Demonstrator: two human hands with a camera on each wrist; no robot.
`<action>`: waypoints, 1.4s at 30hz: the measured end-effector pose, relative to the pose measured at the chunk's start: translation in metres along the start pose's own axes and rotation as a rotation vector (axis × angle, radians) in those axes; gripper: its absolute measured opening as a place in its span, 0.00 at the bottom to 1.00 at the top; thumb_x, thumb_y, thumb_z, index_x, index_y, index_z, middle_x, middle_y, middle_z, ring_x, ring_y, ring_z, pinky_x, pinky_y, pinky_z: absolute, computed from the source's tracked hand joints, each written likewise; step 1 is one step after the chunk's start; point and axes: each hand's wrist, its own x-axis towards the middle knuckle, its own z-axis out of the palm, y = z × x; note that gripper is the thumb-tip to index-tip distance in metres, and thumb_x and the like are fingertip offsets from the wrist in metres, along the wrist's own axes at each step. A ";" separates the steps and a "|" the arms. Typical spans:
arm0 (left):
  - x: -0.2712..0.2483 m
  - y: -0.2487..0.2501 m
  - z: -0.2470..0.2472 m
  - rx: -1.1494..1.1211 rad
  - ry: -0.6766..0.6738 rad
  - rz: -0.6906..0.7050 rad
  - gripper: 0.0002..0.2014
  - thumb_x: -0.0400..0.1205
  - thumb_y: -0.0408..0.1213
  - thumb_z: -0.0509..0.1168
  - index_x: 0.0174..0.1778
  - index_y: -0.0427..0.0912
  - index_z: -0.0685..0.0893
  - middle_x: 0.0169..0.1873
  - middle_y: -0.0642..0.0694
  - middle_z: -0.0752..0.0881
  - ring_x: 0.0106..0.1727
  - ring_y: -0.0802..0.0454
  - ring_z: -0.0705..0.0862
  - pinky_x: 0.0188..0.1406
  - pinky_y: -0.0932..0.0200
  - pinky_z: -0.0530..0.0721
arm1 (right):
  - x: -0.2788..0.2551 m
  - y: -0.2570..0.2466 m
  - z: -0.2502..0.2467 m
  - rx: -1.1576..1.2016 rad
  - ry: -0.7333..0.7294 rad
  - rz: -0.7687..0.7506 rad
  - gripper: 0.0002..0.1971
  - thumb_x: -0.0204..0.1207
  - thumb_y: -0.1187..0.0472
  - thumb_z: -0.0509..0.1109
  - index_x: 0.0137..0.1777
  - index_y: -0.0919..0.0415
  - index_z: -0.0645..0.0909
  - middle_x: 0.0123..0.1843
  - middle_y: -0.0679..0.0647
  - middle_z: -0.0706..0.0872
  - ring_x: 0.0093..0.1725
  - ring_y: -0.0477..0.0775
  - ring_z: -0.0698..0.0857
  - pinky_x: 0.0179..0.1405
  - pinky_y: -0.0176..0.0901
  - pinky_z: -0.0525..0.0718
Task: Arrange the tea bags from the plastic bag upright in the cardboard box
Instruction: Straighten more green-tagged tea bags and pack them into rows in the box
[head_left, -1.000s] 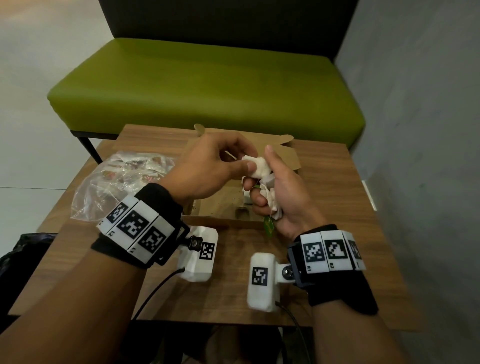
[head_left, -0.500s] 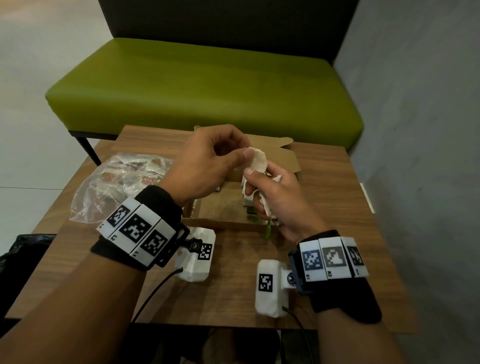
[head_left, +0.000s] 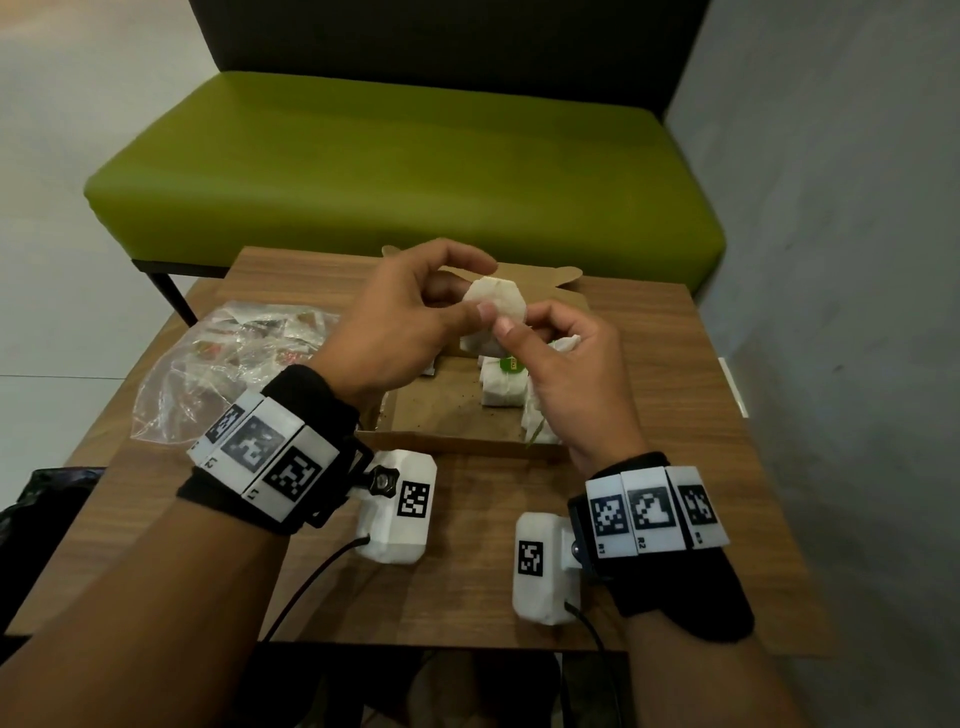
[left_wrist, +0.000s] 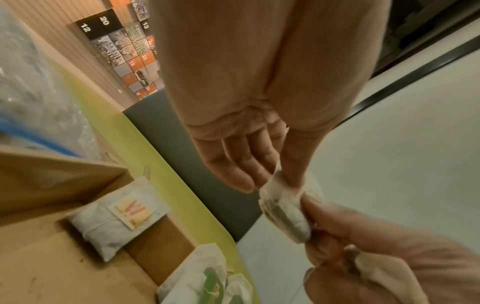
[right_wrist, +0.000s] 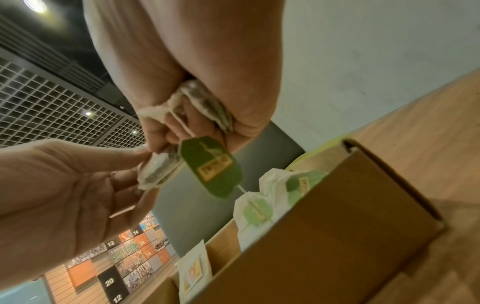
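A white tea bag (head_left: 496, 306) is up over the open cardboard box (head_left: 457, 415). My left hand (head_left: 485, 288) pinches it between thumb and fingers, and my right hand (head_left: 519, 325) pinches its near edge. In the left wrist view the same tea bag (left_wrist: 283, 214) sits between both hands' fingertips. My right hand also grips a bunch of tea bags (right_wrist: 205, 105) in its palm, with a green tag (right_wrist: 213, 166) dangling from it. Several tea bags (head_left: 501, 387) stand in the box. The clear plastic bag (head_left: 234, 358) with more tea bags lies left of the box.
The box sits on a small wooden table (head_left: 467, 587), with its lid flap (head_left: 540, 280) open toward a green bench (head_left: 405, 156). A grey wall (head_left: 831, 260) runs along the right. A dark bag (head_left: 36, 514) lies at the left edge.
Both hands have lifted slightly and moved away from me. The one tea bag has been drawn up out of the bunch in my right hand and now stands clear between both hands.
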 end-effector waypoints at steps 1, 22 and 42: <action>0.000 0.000 0.000 -0.006 0.007 0.010 0.13 0.78 0.30 0.73 0.58 0.41 0.84 0.41 0.47 0.92 0.46 0.48 0.91 0.52 0.46 0.89 | 0.000 0.000 0.000 0.007 0.007 -0.003 0.03 0.78 0.56 0.79 0.44 0.53 0.90 0.36 0.42 0.87 0.47 0.57 0.88 0.55 0.64 0.88; -0.005 -0.002 0.012 0.154 0.137 0.140 0.03 0.84 0.33 0.69 0.51 0.41 0.85 0.55 0.46 0.88 0.37 0.50 0.92 0.26 0.54 0.89 | -0.002 -0.007 0.003 0.406 -0.081 0.255 0.08 0.85 0.66 0.67 0.44 0.61 0.83 0.31 0.52 0.82 0.18 0.39 0.77 0.15 0.29 0.72; -0.004 0.006 -0.031 0.597 0.264 0.266 0.03 0.84 0.34 0.68 0.47 0.46 0.81 0.40 0.56 0.84 0.40 0.71 0.80 0.38 0.80 0.74 | 0.012 0.002 -0.010 0.811 0.292 0.418 0.02 0.87 0.60 0.64 0.55 0.58 0.77 0.35 0.50 0.80 0.16 0.39 0.69 0.09 0.30 0.62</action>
